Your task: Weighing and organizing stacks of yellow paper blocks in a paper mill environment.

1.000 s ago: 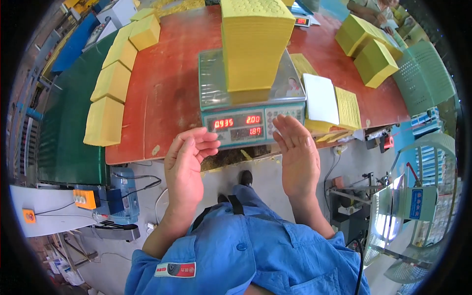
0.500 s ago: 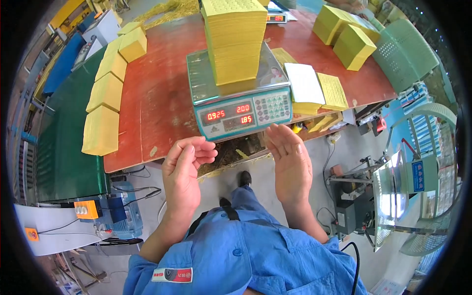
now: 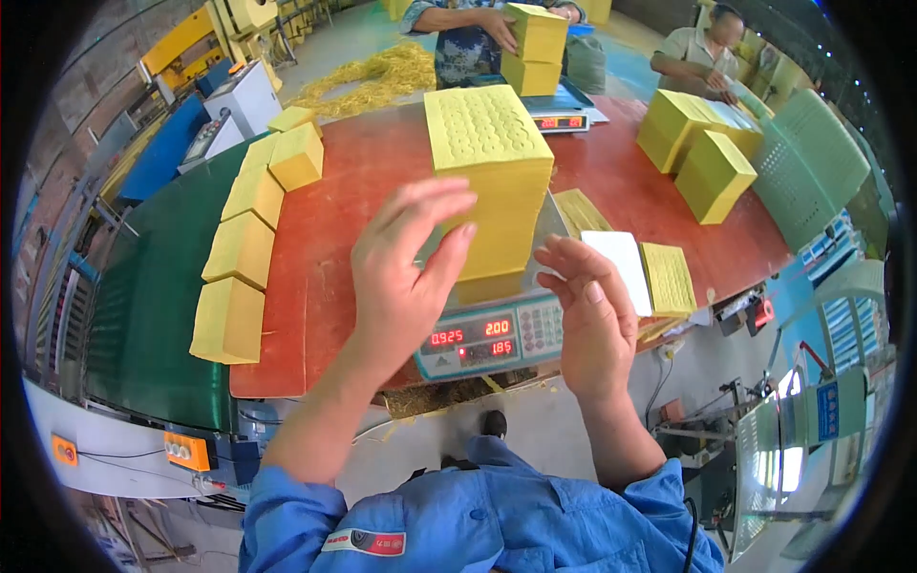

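My empty, spread left hand (image 3: 396, 272) hides some of the yellow stack (image 3: 506, 205) on the scale (image 3: 525, 334); contact is unclear. My right hand (image 3: 597, 339), loosely uncurled and empty, covers the scale's right end.

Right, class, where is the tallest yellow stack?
In the head view, the tallest yellow stack stands upper middle on the nearest scale, behind its red-lit display, left of the white sheet.
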`<state>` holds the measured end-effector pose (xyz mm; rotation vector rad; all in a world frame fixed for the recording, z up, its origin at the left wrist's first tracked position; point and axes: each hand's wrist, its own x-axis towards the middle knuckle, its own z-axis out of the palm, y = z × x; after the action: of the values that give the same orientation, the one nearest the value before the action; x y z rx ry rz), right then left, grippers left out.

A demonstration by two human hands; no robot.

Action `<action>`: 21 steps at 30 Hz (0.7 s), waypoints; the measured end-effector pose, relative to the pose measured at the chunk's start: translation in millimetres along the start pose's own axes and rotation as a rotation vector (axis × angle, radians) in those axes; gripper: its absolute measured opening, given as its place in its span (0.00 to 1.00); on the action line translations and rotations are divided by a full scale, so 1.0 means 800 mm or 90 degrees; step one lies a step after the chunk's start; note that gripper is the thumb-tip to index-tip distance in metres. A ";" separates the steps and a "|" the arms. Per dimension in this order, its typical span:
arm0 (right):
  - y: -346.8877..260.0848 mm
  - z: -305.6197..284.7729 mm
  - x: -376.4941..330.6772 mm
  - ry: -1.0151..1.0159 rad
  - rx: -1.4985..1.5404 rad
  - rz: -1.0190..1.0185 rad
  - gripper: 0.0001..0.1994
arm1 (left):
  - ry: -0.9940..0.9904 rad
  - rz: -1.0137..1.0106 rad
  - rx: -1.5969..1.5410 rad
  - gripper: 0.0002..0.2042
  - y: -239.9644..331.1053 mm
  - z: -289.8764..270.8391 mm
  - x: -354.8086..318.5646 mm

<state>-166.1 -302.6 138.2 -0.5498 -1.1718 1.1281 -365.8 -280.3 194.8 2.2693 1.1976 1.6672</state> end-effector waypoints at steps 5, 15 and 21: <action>0.006 -0.013 0.053 -0.031 0.047 0.000 0.19 | -0.031 0.008 0.086 0.12 -0.054 0.027 0.064; 0.029 -0.049 0.092 -0.080 0.092 0.089 0.16 | -0.041 -0.057 0.083 0.06 -0.064 0.041 0.080; 0.033 -0.051 0.083 -0.060 0.103 0.110 0.16 | -0.029 -0.019 0.140 0.06 -0.058 0.044 0.082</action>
<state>-141.1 -224.1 130.9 -0.4837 -1.1165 1.3969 -354.1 -194.5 209.2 2.3838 1.4618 1.5339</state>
